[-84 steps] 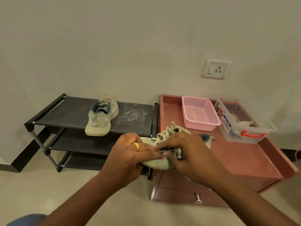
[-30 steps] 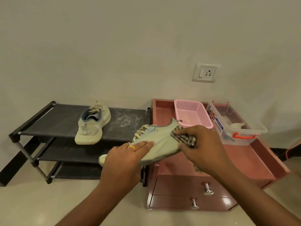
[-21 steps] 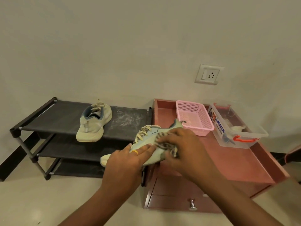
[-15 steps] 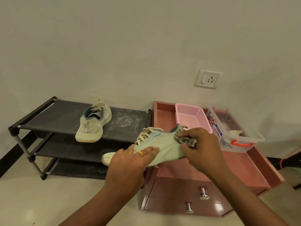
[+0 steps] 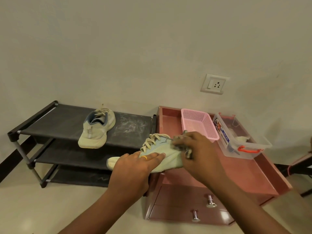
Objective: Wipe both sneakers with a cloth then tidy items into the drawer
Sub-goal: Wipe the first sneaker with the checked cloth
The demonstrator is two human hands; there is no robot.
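Heads up on a couple of things. Your left hand (image 5: pixel 135 166) has its fingers laid flat and nearly straight across the side of the sneaker (image 5: pixel 160 150). The thumb is hidden, so I can't tell how much of a clamp you really have. The sneaker hangs over the front-left corner of the drawer cabinet (image 5: pixel 239 171), toe poking out at 9 o'clock. If you scrub hard, it could twist out and drop to the floor.

Your right hand (image 5: pixel 199 156) is curled tight round the checked cloth (image 5: pixel 187 152), pressing it on the heel end. The laces at 11 o'clock of that hand look loose, so the cloth may snag them. The pink basket (image 5: pixel 199 125) sits near at 1 o'clock, and a long stroke might knock it.

The second sneaker (image 5: pixel 97 130) waits on the shoe rack (image 5: pixel 50 122), out at 10 o'clock, and both drawers (image 5: pixel 182 196) are closed.

Compared with half a second ago, the cloth hand has slid in and now covers the heel tip. Your left-hand hold looks the same.
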